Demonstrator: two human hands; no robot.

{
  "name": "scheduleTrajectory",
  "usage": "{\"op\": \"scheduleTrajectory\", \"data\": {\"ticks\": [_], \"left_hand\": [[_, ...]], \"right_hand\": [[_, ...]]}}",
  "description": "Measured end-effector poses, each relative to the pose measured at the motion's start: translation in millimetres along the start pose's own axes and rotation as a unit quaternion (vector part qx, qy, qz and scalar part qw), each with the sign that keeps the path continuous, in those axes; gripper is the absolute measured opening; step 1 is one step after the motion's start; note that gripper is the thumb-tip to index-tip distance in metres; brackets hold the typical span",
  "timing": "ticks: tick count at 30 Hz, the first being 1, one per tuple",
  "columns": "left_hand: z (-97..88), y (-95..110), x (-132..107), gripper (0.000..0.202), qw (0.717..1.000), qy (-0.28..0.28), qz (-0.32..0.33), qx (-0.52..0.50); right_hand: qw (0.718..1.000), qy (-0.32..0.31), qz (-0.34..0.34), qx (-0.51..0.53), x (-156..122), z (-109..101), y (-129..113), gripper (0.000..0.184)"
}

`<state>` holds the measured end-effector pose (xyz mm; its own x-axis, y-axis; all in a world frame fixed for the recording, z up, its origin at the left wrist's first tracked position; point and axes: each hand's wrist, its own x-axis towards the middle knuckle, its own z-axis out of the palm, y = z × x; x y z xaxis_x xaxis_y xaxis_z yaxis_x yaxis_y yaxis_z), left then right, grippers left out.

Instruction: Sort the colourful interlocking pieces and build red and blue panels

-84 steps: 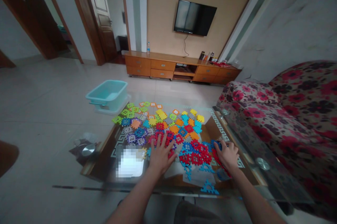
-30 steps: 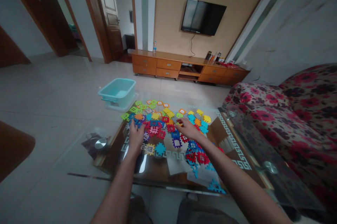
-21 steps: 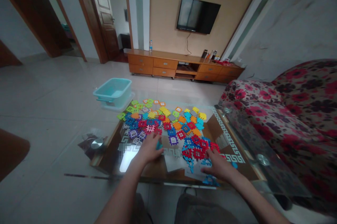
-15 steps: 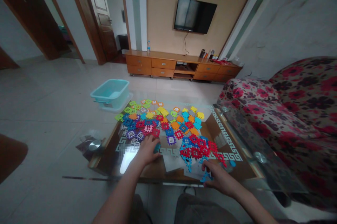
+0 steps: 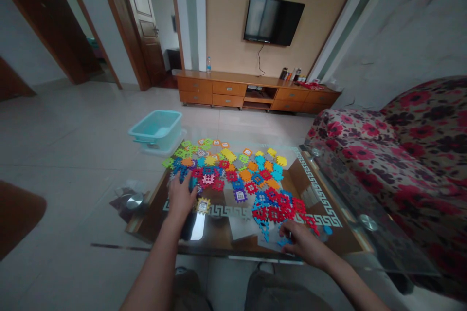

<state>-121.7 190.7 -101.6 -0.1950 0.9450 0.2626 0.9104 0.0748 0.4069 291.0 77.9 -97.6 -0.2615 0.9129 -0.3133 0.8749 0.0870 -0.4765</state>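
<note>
Many flat toothed plastic tiles [image 5: 233, 170] in red, blue, orange, yellow, green and purple lie spread on a glass-topped coffee table [image 5: 328, 189]. My left hand [image 5: 181, 195] rests palm down with fingers spread over the blue and purple tiles at the left of the spread. A yellow tile [image 5: 203, 205] lies just right of it. My right hand [image 5: 303, 244] is near the table's front edge, fingers curled on a blue tile [image 5: 281, 241] beside the red cluster [image 5: 277, 206]. White sheets of paper [image 5: 242, 226] lie under the near tiles.
A teal plastic tub [image 5: 156, 129] stands on the tiled floor beyond the table's far left corner. A flowered sofa [image 5: 397, 155] runs along the right. A wooden TV cabinet [image 5: 251, 94] with a wall television [image 5: 273, 20] stands at the back wall; a door [image 5: 140, 19] at left.
My left hand moved from the front centre back and left onto the blue and purple tiles. My right hand stayed at the front edge on the blue tile.
</note>
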Motion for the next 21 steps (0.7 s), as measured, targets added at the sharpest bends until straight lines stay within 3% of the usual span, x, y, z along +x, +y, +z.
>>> {"op": "scheduleTrajectory", "data": {"ticks": [2,5,9,12,15,18,21], "left_hand": [[-0.1,2.2,-6.7,0.063,0.999,-0.009,-0.022,0.038],[-2.3,25.2,-19.0,0.059,0.999,-0.011,0.025,0.033],[-3.1,60.1,-26.6,0.053,0.998,-0.039,0.041,-0.042],[-3.2,65.8,-22.8,0.046,0.995,0.018,0.009,-0.101],[-6.3,55.2,-16.1,0.044,0.987,0.102,-0.038,-0.117],[-7.5,44.9,-14.3,0.044,0.989,0.101,-0.04,-0.098],[-1.1,49.9,-21.6,0.041,0.995,0.019,0.028,-0.096]], "right_hand": [[1.0,0.012,-0.013,-0.003,-0.5,-1.4,-3.9,0.013],[0.999,0.041,-0.023,0.006,8.3,-6.6,-20.7,0.006],[0.991,0.092,-0.054,0.08,56.9,-12.0,-68.2,0.009],[0.968,0.108,-0.047,0.221,109.0,-12.8,-115.2,0.024],[0.929,0.073,-0.023,0.361,145.3,-19.3,-148.8,0.042],[0.936,0.137,-0.053,0.321,149.4,-35.5,-141.7,0.044],[0.956,0.203,-0.031,0.21,123.7,-52.5,-86.6,0.044]]}}
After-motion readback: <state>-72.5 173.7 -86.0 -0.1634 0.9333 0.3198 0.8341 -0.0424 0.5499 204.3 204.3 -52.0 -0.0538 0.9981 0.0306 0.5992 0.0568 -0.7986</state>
